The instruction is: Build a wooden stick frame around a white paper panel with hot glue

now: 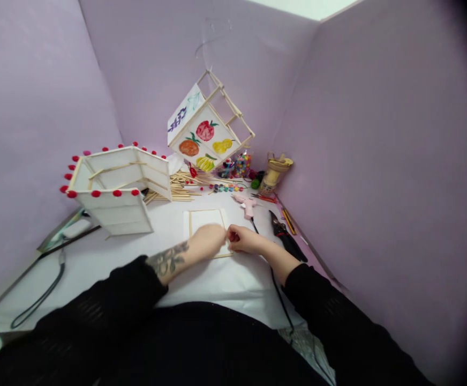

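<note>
A white paper panel (207, 217) edged with thin wooden sticks lies flat in front of me. Over its right edge my left hand (210, 237) is curled, its fingertips mostly hidden behind the hand itself. Close beside it, my right hand (242, 239) has thumb and forefinger pinched together at the same edge. Whatever sits between the fingers of either hand is too small or covered to name. A pink hot glue gun (247, 205) rests beyond my right hand, its black cord trailing toward me. To its right lie pruning shears (285, 236) with black handles.
At left stands a white panelled frame (113, 212) trimmed with red pompoms. A stick lantern (205, 139) painted with fruit hangs at the back. Behind are loose wooden sticks (177, 190), a bag of colourful pompoms (242, 165) and a tan cup-shaped container (272, 176). Lilac walls enclose the table.
</note>
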A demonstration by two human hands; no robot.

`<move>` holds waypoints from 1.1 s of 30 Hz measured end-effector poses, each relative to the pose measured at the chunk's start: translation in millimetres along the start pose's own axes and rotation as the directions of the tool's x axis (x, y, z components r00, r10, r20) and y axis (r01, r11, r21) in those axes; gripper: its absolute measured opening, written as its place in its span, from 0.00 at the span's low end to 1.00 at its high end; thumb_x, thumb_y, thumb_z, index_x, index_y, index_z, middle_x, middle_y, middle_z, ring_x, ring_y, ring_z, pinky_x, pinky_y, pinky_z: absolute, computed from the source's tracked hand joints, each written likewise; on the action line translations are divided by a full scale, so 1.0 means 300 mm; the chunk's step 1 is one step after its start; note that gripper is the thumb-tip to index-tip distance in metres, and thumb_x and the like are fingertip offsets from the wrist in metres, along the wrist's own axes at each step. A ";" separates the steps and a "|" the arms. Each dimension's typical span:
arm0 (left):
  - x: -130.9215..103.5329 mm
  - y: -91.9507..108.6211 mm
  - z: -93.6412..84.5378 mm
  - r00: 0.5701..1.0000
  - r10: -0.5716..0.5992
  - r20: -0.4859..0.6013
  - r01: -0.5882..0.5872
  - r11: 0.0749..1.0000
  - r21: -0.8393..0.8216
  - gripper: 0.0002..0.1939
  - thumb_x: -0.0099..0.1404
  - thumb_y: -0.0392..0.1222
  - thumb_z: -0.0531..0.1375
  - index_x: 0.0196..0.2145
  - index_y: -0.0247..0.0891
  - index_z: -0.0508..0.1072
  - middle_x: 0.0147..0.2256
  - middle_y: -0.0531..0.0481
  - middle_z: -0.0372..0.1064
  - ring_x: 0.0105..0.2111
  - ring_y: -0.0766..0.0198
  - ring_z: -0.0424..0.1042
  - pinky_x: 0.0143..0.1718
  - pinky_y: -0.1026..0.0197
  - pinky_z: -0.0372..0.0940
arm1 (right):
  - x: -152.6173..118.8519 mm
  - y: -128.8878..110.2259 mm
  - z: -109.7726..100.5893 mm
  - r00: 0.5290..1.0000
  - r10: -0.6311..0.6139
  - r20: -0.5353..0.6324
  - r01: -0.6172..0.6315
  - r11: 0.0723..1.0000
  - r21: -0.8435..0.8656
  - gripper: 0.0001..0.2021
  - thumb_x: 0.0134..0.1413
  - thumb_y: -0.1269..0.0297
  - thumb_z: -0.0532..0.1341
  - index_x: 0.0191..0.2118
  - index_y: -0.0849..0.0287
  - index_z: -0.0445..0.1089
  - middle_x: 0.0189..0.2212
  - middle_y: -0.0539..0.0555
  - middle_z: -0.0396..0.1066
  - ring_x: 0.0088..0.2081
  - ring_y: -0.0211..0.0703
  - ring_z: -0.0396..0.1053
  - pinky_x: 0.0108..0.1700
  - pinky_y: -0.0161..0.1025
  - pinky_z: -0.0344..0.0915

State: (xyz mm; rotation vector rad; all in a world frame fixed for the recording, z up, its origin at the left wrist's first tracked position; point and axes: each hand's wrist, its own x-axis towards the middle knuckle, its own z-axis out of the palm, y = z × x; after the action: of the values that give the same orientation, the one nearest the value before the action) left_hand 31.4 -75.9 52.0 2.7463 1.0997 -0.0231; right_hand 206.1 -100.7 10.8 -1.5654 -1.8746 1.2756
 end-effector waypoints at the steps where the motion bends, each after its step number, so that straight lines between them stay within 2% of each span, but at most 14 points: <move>1: -0.049 0.036 0.021 0.998 0.012 0.061 -0.013 1.000 0.015 0.12 0.64 0.37 0.54 0.36 0.33 0.77 0.35 0.40 0.74 0.38 0.54 0.73 0.40 0.58 0.65 | 0.004 0.007 0.001 1.000 -0.005 0.000 0.005 1.000 0.003 0.13 0.40 0.79 0.61 0.31 0.57 0.59 0.21 0.42 0.60 0.20 0.32 0.61 0.22 0.29 0.56; 3: -0.123 0.086 0.062 0.997 0.040 0.070 -0.042 0.999 0.023 0.14 0.66 0.36 0.51 0.39 0.34 0.77 0.38 0.41 0.73 0.42 0.54 0.71 0.41 0.58 0.64 | 0.010 0.018 0.004 1.000 -0.008 0.001 0.008 1.000 0.008 0.13 0.39 0.79 0.61 0.31 0.57 0.59 0.21 0.41 0.60 0.20 0.31 0.61 0.22 0.29 0.56; 6: -0.165 0.104 0.093 0.999 0.044 0.031 -0.044 0.999 0.013 0.17 0.68 0.34 0.48 0.43 0.35 0.75 0.40 0.42 0.71 0.45 0.55 0.68 0.44 0.58 0.62 | 0.017 0.027 0.013 1.000 -0.007 -0.019 0.007 1.000 0.002 0.13 0.39 0.78 0.62 0.30 0.57 0.58 0.21 0.41 0.60 0.20 0.31 0.60 0.23 0.29 0.55; 16: -0.138 0.082 0.102 0.999 0.051 0.013 -0.051 0.998 -0.031 0.19 0.71 0.37 0.45 0.44 0.35 0.75 0.39 0.43 0.71 0.43 0.55 0.68 0.44 0.58 0.61 | 0.024 0.008 0.026 0.993 -0.074 -0.092 0.057 0.983 -0.173 0.12 0.39 0.78 0.64 0.27 0.59 0.61 0.22 0.43 0.60 0.24 0.33 0.58 0.26 0.31 0.53; 21: -0.152 0.084 0.109 0.998 0.061 0.008 -0.060 0.997 -0.039 0.17 0.69 0.35 0.47 0.43 0.35 0.75 0.39 0.43 0.71 0.44 0.56 0.68 0.44 0.59 0.61 | 0.016 0.012 0.026 0.994 -0.065 -0.087 0.051 0.987 -0.153 0.11 0.40 0.77 0.64 0.28 0.59 0.62 0.22 0.44 0.62 0.24 0.32 0.59 0.26 0.30 0.55; 24: -0.149 0.032 0.089 0.995 0.093 -0.028 -0.095 0.992 -0.083 0.17 0.67 0.32 0.49 0.44 0.35 0.75 0.40 0.43 0.73 0.43 0.57 0.70 0.45 0.60 0.62 | 0.008 0.011 -0.007 0.999 0.003 -0.033 -0.004 0.999 -0.033 0.06 0.46 0.74 0.62 0.32 0.59 0.65 0.23 0.45 0.65 0.22 0.32 0.62 0.25 0.29 0.58; 25: -0.138 0.002 0.075 0.994 0.091 -0.058 -0.097 0.990 -0.098 0.17 0.66 0.31 0.49 0.44 0.35 0.75 0.40 0.43 0.73 0.43 0.58 0.70 0.46 0.60 0.62 | 0.010 0.008 -0.024 0.999 0.023 -0.041 -0.023 1.000 0.003 0.05 0.48 0.73 0.60 0.33 0.59 0.66 0.23 0.46 0.66 0.22 0.32 0.63 0.25 0.29 0.58; 27: -0.095 -0.068 0.036 0.991 0.010 -0.133 -0.022 0.996 -0.088 0.18 0.63 0.28 0.52 0.46 0.35 0.75 0.42 0.42 0.73 0.44 0.57 0.71 0.47 0.60 0.62 | 0.025 -0.004 -0.057 0.988 0.041 -0.146 -0.038 0.999 0.023 0.05 0.51 0.73 0.57 0.34 0.60 0.68 0.22 0.47 0.67 0.20 0.32 0.63 0.24 0.29 0.59; 30: 0.015 -0.165 -0.021 0.985 -0.098 -0.144 0.093 0.995 -0.040 0.17 0.60 0.29 0.53 0.44 0.35 0.77 0.39 0.42 0.75 0.42 0.57 0.72 0.45 0.59 0.63 | 0.087 -0.041 -0.084 0.935 0.046 -0.350 -0.073 0.995 -0.063 0.06 0.51 0.73 0.56 0.33 0.61 0.70 0.22 0.49 0.69 0.20 0.34 0.65 0.24 0.30 0.59; 33: 0.140 -0.209 -0.040 0.962 -0.190 -0.197 0.186 0.982 -0.037 0.16 0.62 0.31 0.53 0.43 0.36 0.77 0.41 0.41 0.75 0.45 0.56 0.72 0.47 0.60 0.63 | 0.180 -0.087 -0.071 0.887 0.093 -0.453 -0.198 0.961 -0.191 0.08 0.50 0.71 0.58 0.34 0.61 0.74 0.25 0.53 0.74 0.26 0.39 0.70 0.30 0.33 0.63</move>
State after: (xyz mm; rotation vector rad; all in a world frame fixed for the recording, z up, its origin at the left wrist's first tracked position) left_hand 18.2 -0.8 50.0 2.6631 1.4026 0.2418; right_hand 191.0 -41.7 29.5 -1.9547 -1.6771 0.6825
